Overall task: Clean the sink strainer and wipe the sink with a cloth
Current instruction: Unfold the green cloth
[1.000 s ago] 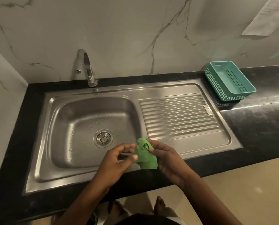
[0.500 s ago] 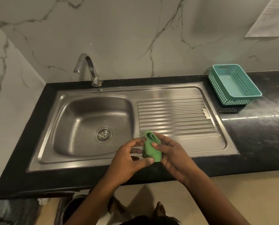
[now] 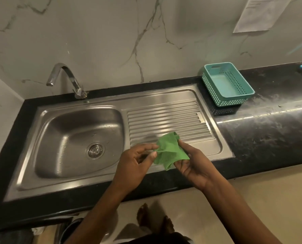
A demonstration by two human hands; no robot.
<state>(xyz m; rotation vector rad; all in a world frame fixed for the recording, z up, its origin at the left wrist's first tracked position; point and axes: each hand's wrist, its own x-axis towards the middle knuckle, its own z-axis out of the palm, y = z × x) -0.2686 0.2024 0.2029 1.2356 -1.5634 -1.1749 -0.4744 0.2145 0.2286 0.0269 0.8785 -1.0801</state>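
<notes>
Both hands pinch the cloth [image 3: 169, 152] above the sink's front rim; the strainer [image 3: 95, 150] lies to their left, nearer the left hand [image 3: 134, 164] than the right hand [image 3: 194, 164].

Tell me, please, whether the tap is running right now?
Off: no stream falls from the tap spout, though droplets dot the sink basin.

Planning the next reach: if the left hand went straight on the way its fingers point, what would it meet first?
The green cloth, which the left hand already pinches with the right hand. Beyond it lies the ribbed drainboard, though height above it is unclear.
</notes>
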